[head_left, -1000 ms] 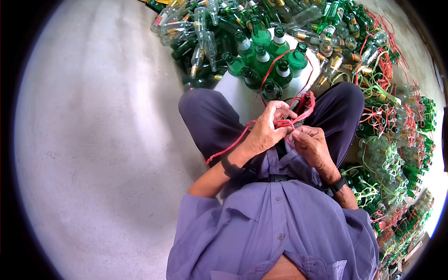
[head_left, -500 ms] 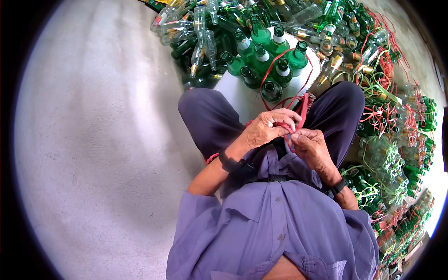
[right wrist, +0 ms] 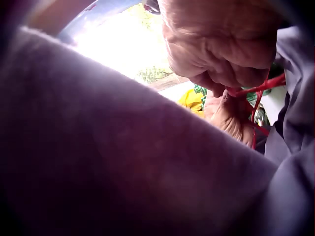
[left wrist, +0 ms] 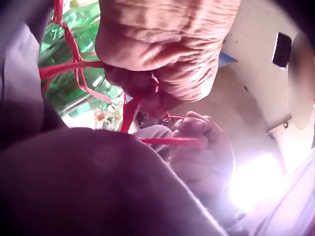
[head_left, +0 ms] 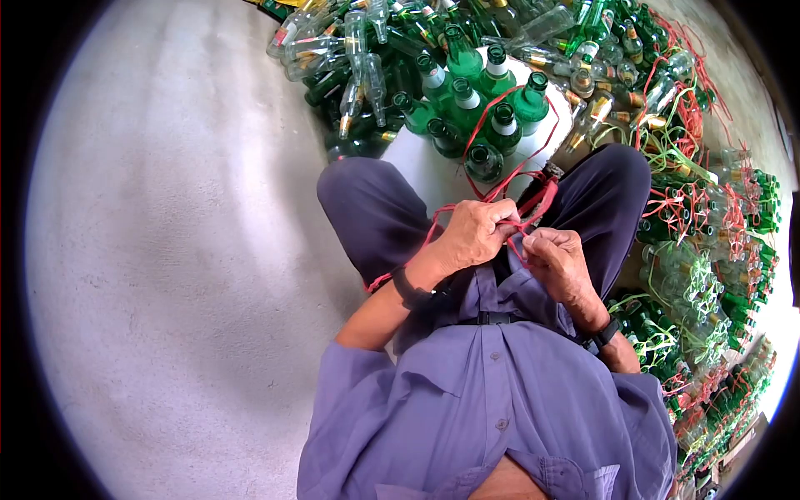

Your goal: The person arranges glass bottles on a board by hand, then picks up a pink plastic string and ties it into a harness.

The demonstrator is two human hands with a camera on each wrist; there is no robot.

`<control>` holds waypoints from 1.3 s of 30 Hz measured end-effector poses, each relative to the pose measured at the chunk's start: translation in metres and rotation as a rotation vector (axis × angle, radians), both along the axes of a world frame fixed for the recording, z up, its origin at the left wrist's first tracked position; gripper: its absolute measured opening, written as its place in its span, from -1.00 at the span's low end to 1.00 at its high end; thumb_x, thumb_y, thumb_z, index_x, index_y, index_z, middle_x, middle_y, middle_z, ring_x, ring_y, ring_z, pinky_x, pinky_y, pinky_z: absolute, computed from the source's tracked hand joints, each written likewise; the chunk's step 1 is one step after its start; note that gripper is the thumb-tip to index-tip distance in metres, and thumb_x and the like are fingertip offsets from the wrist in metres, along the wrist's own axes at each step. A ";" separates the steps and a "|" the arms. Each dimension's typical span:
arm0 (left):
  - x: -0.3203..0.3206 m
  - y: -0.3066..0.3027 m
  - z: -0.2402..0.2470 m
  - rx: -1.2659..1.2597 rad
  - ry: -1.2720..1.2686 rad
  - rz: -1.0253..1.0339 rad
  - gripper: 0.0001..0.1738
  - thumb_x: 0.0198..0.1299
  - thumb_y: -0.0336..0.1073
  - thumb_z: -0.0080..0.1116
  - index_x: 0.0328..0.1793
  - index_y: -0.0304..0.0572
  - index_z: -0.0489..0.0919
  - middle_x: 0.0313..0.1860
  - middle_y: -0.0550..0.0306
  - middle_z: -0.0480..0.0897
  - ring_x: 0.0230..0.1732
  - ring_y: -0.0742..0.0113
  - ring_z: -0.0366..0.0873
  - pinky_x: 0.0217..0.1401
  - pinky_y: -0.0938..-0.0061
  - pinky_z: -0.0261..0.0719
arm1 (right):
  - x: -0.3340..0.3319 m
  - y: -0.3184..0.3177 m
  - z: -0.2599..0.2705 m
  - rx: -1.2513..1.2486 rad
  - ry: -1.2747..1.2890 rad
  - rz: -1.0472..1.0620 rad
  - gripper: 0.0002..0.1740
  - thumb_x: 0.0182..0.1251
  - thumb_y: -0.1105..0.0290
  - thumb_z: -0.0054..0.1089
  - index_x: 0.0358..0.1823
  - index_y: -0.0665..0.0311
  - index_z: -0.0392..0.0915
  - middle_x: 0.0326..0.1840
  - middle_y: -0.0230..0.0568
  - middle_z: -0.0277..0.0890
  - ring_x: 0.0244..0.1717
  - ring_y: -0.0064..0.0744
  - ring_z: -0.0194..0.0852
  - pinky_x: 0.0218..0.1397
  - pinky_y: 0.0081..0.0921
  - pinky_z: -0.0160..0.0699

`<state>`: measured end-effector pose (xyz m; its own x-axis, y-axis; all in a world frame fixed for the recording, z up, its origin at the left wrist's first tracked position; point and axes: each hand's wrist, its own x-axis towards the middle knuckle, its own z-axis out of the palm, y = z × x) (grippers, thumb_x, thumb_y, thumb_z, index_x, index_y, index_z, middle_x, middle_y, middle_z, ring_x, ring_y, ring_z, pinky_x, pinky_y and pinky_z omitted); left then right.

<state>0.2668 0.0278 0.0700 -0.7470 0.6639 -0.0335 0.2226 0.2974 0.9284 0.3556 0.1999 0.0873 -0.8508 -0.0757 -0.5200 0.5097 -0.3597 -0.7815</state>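
Observation:
Between the person's knees, the left hand (head_left: 475, 236) grips red plastic twine (head_left: 433, 229) with curled fingers. Close beside it, the right hand (head_left: 557, 260) pinches a thin strand of the same twine between thumb and forefinger. The left wrist view shows red strands (left wrist: 130, 115) running from the curled left fingers toward the right hand (left wrist: 194, 140). A thicker bunch of red strands (head_left: 546, 200) lies by the right thigh. Just beyond the hands, several green bottles (head_left: 485, 162) stand upright on a white board (head_left: 433, 179), with a loose red loop among them.
A heap of loose clear and green bottles (head_left: 358, 79) lies behind the board. To the right stand bottle bundles (head_left: 696, 287) tied with red and pale green twine. Grey concrete floor (head_left: 183, 250) spreads out on the left.
The left hand has turned knuckles-up and its fingers have closed more tightly on the twine. The strands near it have shifted; the right hand keeps almost the same place.

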 end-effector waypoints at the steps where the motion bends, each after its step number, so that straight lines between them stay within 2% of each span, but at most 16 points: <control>1: -0.001 0.000 -0.001 -0.051 0.235 -0.019 -0.92 0.10 -0.53 0.24 -0.28 -0.27 0.57 -0.50 -0.04 0.64 -0.45 0.04 0.65 -0.40 0.33 0.51 | 0.001 -0.001 0.001 -0.020 -0.018 -0.019 -0.72 0.33 0.35 0.10 -0.51 0.35 0.56 -0.67 -0.53 0.32 -0.67 -0.78 0.07 -0.58 -0.66 0.02; 2: 0.000 0.000 -0.001 -0.031 0.237 -0.009 -0.89 0.04 -0.54 0.25 -0.30 -0.24 0.56 -0.47 -0.13 0.62 -0.41 -0.15 0.60 -0.41 0.26 0.50 | 0.001 -0.001 0.003 -0.040 -0.035 -0.037 -0.73 0.31 0.35 0.11 -0.52 0.34 0.55 -0.66 -0.53 0.32 -0.67 -0.78 0.06 -0.58 -0.67 0.01; 7: 0.001 0.004 0.000 -0.072 0.249 -0.033 -0.88 0.02 -0.55 0.24 -0.32 -0.21 0.56 -0.49 -0.08 0.62 -0.43 -0.11 0.62 -0.44 0.24 0.50 | 0.007 0.002 0.012 0.090 -0.033 0.053 -0.73 0.31 0.33 0.13 -0.51 0.35 0.56 -0.66 -0.54 0.31 -0.64 -0.78 0.10 -0.58 -0.65 0.05; 12: 0.006 0.011 -0.010 -0.046 0.273 -0.027 -0.87 0.00 -0.55 0.24 -0.33 -0.18 0.57 -0.52 -0.07 0.61 -0.45 -0.11 0.60 -0.46 0.23 0.50 | 0.009 0.004 0.012 0.288 0.113 0.116 -0.73 0.34 0.34 0.13 -0.48 0.36 0.59 -0.65 -0.52 0.32 -0.58 -0.76 0.17 -0.52 -0.62 0.14; 15: 0.009 0.012 -0.010 -0.090 0.274 -0.009 -0.84 0.00 -0.55 0.27 -0.28 -0.17 0.61 -0.47 0.00 0.64 -0.42 -0.03 0.63 -0.44 0.27 0.52 | 0.007 0.003 0.000 0.331 0.141 0.136 -0.73 0.37 0.36 0.13 -0.46 0.38 0.58 -0.64 -0.51 0.33 -0.55 -0.75 0.16 -0.50 -0.60 0.16; 17: 0.012 0.013 0.000 -0.046 0.359 0.100 -0.80 -0.01 -0.55 0.30 -0.21 -0.18 0.66 -0.30 0.05 0.70 -0.30 0.04 0.66 -0.32 0.31 0.59 | 0.005 0.001 0.000 0.361 0.177 0.132 -0.73 0.39 0.36 0.13 -0.44 0.39 0.58 -0.63 -0.50 0.33 -0.55 -0.75 0.16 -0.49 -0.60 0.17; 18: 0.009 0.011 0.004 -0.047 0.359 0.097 -0.80 -0.01 -0.55 0.30 -0.21 -0.18 0.66 -0.30 0.05 0.70 -0.30 0.04 0.66 -0.32 0.31 0.59 | 0.004 0.000 0.000 0.389 0.215 0.132 -0.74 0.40 0.37 0.13 -0.43 0.40 0.57 -0.63 -0.49 0.34 -0.55 -0.74 0.16 -0.49 -0.59 0.18; 20: 0.003 0.006 0.010 -0.005 0.653 0.097 -0.73 -0.02 -0.56 0.33 -0.14 -0.18 0.68 -0.11 0.07 0.71 -0.16 0.06 0.66 -0.15 0.29 0.64 | 0.004 -0.001 -0.003 0.410 0.223 0.121 -0.74 0.42 0.37 0.13 -0.41 0.40 0.58 -0.62 -0.48 0.34 -0.55 -0.74 0.16 -0.49 -0.59 0.18; 21: 0.002 0.002 0.010 -0.008 0.656 0.100 -0.73 -0.02 -0.56 0.33 -0.14 -0.18 0.68 -0.11 0.07 0.71 -0.16 0.06 0.66 -0.15 0.29 0.64 | 0.003 -0.002 -0.004 0.428 0.230 0.114 -0.74 0.43 0.37 0.13 -0.39 0.41 0.59 -0.61 -0.48 0.33 -0.55 -0.74 0.16 -0.49 -0.59 0.18; 24: 0.004 -0.010 0.014 -0.059 0.683 0.154 -0.73 -0.03 -0.59 0.33 -0.15 -0.22 0.68 -0.02 0.01 0.71 -0.12 0.02 0.67 -0.04 0.27 0.64 | 0.003 -0.004 -0.002 0.410 0.197 0.092 -0.75 0.43 0.37 0.13 -0.36 0.40 0.61 -0.61 -0.50 0.32 -0.55 -0.74 0.15 -0.49 -0.59 0.17; 28: 0.009 -0.013 0.017 -0.064 0.644 0.196 -0.74 -0.02 -0.60 0.31 -0.15 -0.25 0.67 -0.02 -0.01 0.71 -0.12 0.00 0.68 -0.03 0.28 0.64 | 0.004 -0.002 -0.004 0.327 0.141 0.082 -0.76 0.42 0.37 0.13 -0.34 0.40 0.64 -0.60 -0.54 0.32 -0.55 -0.77 0.14 -0.49 -0.62 0.16; 33: 0.012 -0.010 0.014 0.003 0.444 0.266 -0.69 -0.03 -0.62 0.29 -0.10 -0.27 0.65 -0.06 -0.02 0.71 -0.12 -0.03 0.68 -0.04 0.25 0.63 | 0.003 -0.001 -0.005 0.189 0.053 0.044 -0.76 0.41 0.36 0.14 -0.30 0.40 0.65 -0.57 -0.58 0.37 -0.54 -0.82 0.15 -0.48 -0.70 0.13; 36: 0.010 -0.006 0.015 -0.063 0.471 0.287 -0.70 -0.02 -0.58 0.31 -0.10 -0.25 0.66 -0.09 0.00 0.72 -0.10 0.02 0.64 -0.02 0.28 0.60 | 0.005 0.003 -0.009 0.202 0.128 0.093 -0.78 0.40 0.37 0.16 -0.28 0.40 0.67 -0.56 -0.58 0.39 -0.52 -0.81 0.18 -0.47 -0.70 0.15; 37: 0.007 -0.006 0.014 -0.063 0.472 0.285 -0.70 -0.02 -0.58 0.31 -0.10 -0.25 0.66 -0.09 0.00 0.72 -0.10 0.02 0.64 -0.02 0.28 0.60 | 0.005 0.004 -0.007 0.202 0.128 0.091 -0.78 0.40 0.37 0.16 -0.28 0.40 0.67 -0.56 -0.58 0.39 -0.52 -0.81 0.18 -0.47 -0.70 0.15; 39: 0.002 -0.006 0.011 -0.146 0.549 0.151 -0.68 -0.02 -0.53 0.32 -0.07 -0.23 0.66 -0.10 0.04 0.71 -0.09 0.05 0.58 0.04 0.26 0.53 | 0.005 0.006 0.000 0.169 0.148 0.151 -0.79 0.40 0.38 0.19 -0.26 0.40 0.68 -0.55 -0.56 0.43 -0.49 -0.80 0.22 -0.44 -0.70 0.18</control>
